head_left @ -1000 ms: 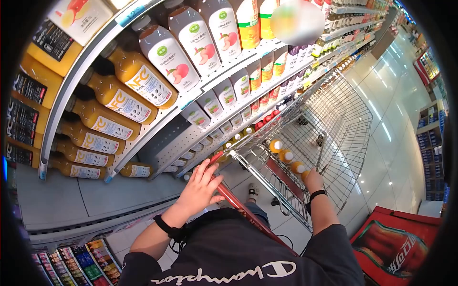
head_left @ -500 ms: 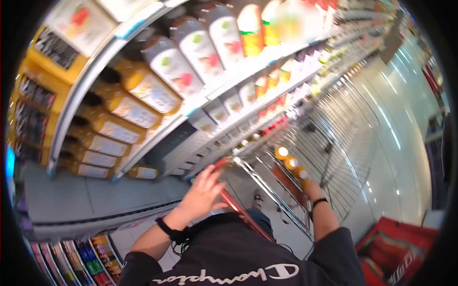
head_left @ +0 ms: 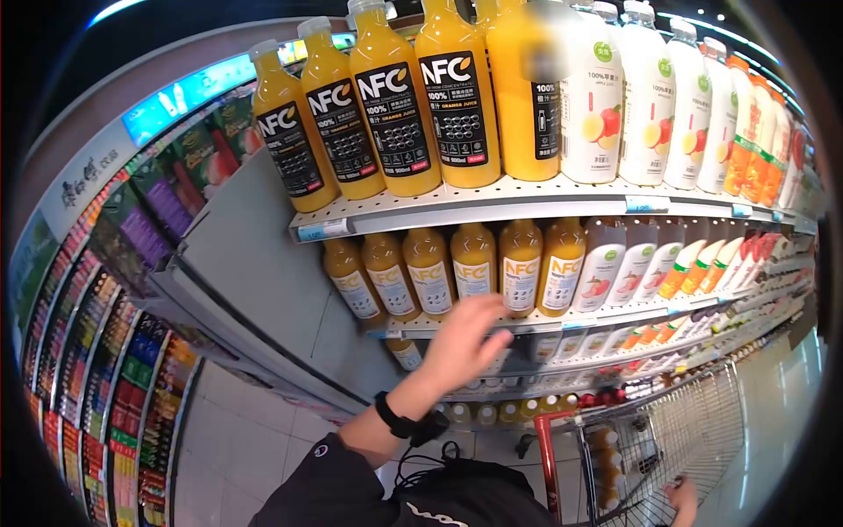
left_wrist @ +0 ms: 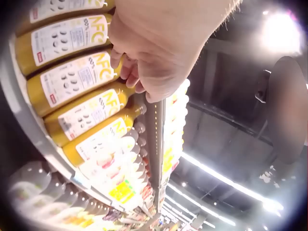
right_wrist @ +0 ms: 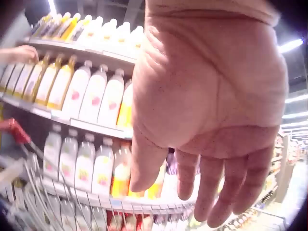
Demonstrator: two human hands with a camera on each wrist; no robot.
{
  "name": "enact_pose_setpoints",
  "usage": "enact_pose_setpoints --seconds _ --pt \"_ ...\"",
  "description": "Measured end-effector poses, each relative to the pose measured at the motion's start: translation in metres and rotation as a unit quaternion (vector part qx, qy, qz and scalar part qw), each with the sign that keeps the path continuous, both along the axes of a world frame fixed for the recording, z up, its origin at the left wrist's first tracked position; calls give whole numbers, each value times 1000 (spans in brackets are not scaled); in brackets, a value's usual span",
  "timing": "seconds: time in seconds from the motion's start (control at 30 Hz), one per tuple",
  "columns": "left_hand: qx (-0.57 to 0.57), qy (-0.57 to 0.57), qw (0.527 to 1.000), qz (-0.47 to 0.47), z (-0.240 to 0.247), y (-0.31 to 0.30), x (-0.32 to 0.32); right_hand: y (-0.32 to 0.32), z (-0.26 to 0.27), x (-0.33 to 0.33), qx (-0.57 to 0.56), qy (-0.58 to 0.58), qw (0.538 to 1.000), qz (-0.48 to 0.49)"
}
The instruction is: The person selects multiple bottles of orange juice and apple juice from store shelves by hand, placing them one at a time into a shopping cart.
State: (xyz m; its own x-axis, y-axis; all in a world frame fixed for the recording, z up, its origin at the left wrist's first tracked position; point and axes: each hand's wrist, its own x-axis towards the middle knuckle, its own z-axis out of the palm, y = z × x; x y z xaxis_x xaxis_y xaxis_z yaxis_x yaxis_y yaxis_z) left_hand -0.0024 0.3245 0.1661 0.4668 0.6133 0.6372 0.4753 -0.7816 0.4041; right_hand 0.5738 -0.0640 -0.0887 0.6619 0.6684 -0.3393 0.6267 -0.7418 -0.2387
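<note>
Standing upright on the upper shelf, from the left, are orange juice bottles with black labels (head_left: 391, 123). Below them, a person's left hand (head_left: 461, 347) is raised on a bent wrist before a lower row of white-labelled juice bottles (head_left: 519, 263). Its thumb stands apart from loosely bent fingers, and the left wrist view shows the fingertips by the bottle necks; whether they touch glass or plastic cannot be told, but no bottle appears to be gripped. A dark wristband (head_left: 395, 417) circles that arm. Further right come a red cart handle (head_left: 548, 461) and several orange-coloured bottles (head_left: 608, 470) in a row inside the wire cart. So some bottles are already in the cart, while the white-labelled ones are on the shelf. At the far right, the right hand (head_left: 681, 499) is beside the cart, palm broad, fingers hanging relaxed and slightly spread, with nothing visible in its grasp.
</note>
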Motion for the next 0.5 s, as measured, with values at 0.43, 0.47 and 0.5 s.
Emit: enact_pose_setpoints --seconds 0.43,0.47,0.5 --pt "17 -57 997 54 33 62 57 188 412 -333 204 -43 887 413" --pt "-3 -66 995 71 31 68 65 210 409 -335 234 -35 864 445" --pt "-20 -70 994 83 28 74 72 236 411 -342 206 23 902 379"
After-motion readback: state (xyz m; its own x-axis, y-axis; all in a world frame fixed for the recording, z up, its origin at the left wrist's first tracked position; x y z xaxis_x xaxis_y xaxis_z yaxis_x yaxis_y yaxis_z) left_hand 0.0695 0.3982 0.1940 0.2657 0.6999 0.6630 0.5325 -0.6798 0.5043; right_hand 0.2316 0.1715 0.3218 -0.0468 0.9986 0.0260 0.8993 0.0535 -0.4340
